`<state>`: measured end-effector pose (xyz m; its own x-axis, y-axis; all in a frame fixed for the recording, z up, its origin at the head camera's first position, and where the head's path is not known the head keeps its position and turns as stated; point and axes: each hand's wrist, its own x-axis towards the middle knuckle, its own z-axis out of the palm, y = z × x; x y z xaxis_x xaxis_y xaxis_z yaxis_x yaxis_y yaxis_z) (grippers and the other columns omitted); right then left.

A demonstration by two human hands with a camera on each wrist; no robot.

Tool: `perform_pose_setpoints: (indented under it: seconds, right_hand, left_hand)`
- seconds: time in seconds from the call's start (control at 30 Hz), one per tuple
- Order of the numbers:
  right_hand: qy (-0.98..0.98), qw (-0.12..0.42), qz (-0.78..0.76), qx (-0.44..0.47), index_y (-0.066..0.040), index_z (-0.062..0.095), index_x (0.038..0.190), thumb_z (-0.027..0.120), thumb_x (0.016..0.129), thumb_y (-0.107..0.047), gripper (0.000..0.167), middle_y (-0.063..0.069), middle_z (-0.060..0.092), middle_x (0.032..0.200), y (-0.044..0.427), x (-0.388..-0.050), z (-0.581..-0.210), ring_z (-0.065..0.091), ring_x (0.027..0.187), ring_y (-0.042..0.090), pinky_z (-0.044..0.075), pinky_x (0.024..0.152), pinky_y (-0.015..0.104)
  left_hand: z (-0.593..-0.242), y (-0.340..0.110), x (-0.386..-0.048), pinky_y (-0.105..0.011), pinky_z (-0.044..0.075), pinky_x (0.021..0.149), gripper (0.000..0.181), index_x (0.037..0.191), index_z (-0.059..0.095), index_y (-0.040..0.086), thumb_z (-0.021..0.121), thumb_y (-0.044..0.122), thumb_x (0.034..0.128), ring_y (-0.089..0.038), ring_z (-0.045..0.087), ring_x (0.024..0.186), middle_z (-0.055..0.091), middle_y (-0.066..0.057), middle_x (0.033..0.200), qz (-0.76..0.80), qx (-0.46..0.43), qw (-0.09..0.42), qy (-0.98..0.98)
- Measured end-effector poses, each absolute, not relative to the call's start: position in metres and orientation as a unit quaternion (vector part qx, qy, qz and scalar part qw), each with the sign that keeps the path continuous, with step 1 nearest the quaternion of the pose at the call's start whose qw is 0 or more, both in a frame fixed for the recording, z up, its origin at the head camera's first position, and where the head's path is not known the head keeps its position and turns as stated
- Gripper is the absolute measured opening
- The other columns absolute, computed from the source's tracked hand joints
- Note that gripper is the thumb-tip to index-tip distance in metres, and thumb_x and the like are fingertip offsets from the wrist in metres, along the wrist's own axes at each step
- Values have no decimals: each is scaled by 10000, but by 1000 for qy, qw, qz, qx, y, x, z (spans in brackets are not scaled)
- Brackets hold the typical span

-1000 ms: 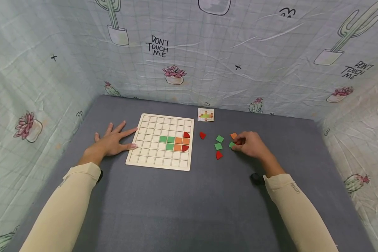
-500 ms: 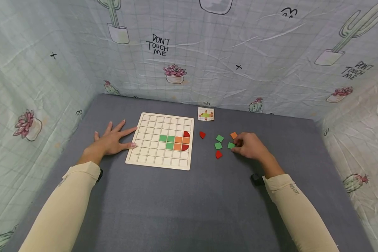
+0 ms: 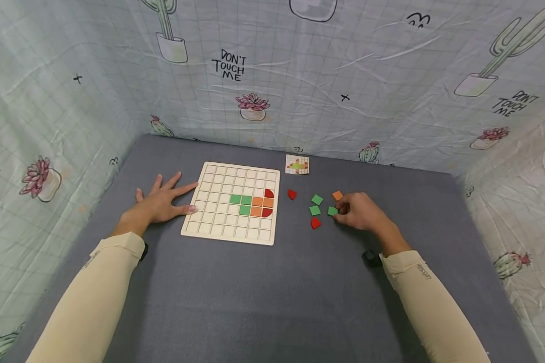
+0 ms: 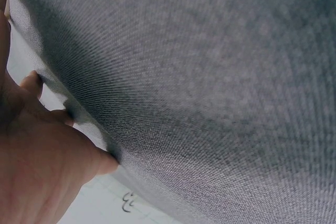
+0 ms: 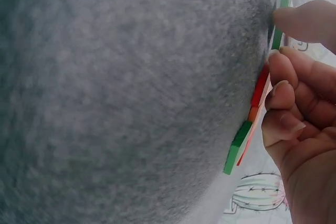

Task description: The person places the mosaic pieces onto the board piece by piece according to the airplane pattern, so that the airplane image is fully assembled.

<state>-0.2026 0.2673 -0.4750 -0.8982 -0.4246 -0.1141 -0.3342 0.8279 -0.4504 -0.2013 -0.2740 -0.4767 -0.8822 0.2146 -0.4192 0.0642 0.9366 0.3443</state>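
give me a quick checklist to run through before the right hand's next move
1. Grid board steadied: ok, the left hand has its thumb and index fingertips at the left edge.
2. Right hand at a tile: ok, its fingertips are at a green square tile.
3. Firm pinch on that tile: cannot tell, it may only be touched.
4. Space around the right hand: not ok, an orange square tile lies right by its fingers.
5. Pattern card uncovered: ok, it lies beyond the board's far right corner.
6. Bare cells on the board: ok, most are unfilled.
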Motion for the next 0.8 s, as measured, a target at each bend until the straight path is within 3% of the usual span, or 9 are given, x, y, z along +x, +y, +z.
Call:
perform_pose_setpoints:
  seconds: [0.8]
  right_hand:
    - [930,114,-236,-258,-4,782,1014,796,891,-118,169,90,751,903,222,-201,-459,653,765,137,570,713,348]
  left_hand:
    - [-471,-272,-198,-915,-82,1073,880,1673,206,373,557,738,953,-573,-158,1569,-87,-130,1774,155,67,234,957]
